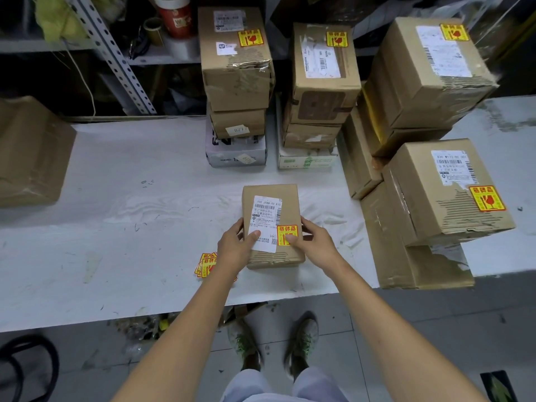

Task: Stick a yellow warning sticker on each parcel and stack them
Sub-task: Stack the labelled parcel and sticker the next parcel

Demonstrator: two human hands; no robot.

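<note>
A loose pile of yellow warning stickers [206, 264] lies on the white table [130, 213], just left of the left wrist. The left hand [236, 245] grips the left edge of the small parcel [271, 204], thumb on its shipping label [265, 219]. The right hand [314, 242] grips the right edge, thumb pressing the applied sticker [285, 231] on top. Beyond both hands stand the left stack [236, 71] and the middle stack [322, 82]. To the right of the right hand rises the near right stack [443, 198], its top box stickered.
</note>
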